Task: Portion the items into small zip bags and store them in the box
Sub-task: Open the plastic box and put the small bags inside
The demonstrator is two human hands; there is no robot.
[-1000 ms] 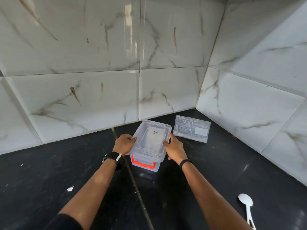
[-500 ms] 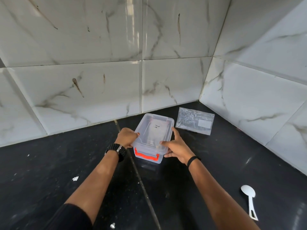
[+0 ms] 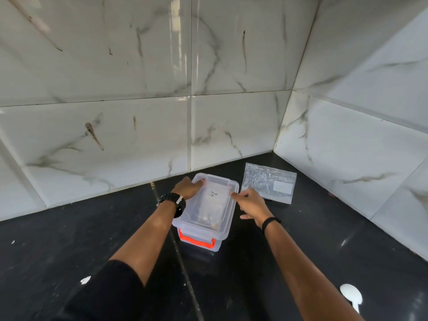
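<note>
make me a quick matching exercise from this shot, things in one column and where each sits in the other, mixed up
Things:
1. clear plastic box with lid
2. orange latch handle
3. flat clear zip bag with white label
4. white plastic spoon

Places:
A. black counter, by the tiled corner
B. near end of the box
C. between both hands
D. bottom right, near the frame edge

Pairs: 1-C, 2-B, 3-A, 4-D
</note>
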